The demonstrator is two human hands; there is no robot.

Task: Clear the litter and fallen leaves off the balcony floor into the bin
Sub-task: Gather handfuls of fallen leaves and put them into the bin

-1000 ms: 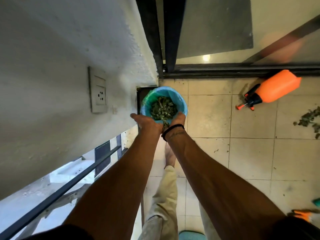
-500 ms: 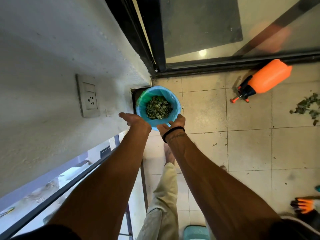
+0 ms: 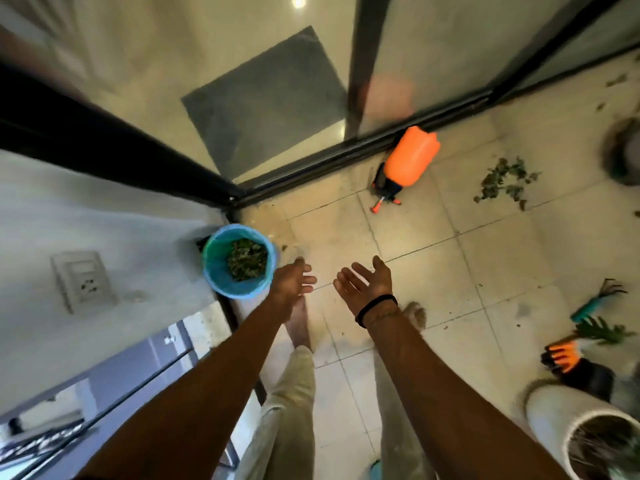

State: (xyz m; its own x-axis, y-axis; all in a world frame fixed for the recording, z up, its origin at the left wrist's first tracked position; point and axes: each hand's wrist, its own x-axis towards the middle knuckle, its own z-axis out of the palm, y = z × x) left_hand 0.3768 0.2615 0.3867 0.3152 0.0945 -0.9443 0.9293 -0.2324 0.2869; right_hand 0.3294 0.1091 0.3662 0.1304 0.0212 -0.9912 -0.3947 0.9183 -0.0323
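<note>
A blue bin (image 3: 221,282) with a green liner stands in the corner by the white wall, with dry leaves heaped inside. My left hand (image 3: 294,278) hovers just right of its rim, fingers loose, holding nothing. My right hand (image 3: 367,284) is palm up over the tiles, empty, a black band on its wrist. A pile of fallen leaves (image 3: 505,180) lies on the floor at the far right. A few small scraps (image 3: 284,247) lie beside the bin.
An orange spray bottle (image 3: 410,161) lies by the glass door track. A white planter (image 3: 568,424), orange gloves (image 3: 562,353), a teal hand rake (image 3: 595,303) and a dark pot (image 3: 623,154) stand along the right. A railing (image 3: 145,379) borders the left. My bare feet are below my hands.
Both hands have drawn back from over the bin and moved right, now spread apart and empty. The view has swung right, showing more floor.
</note>
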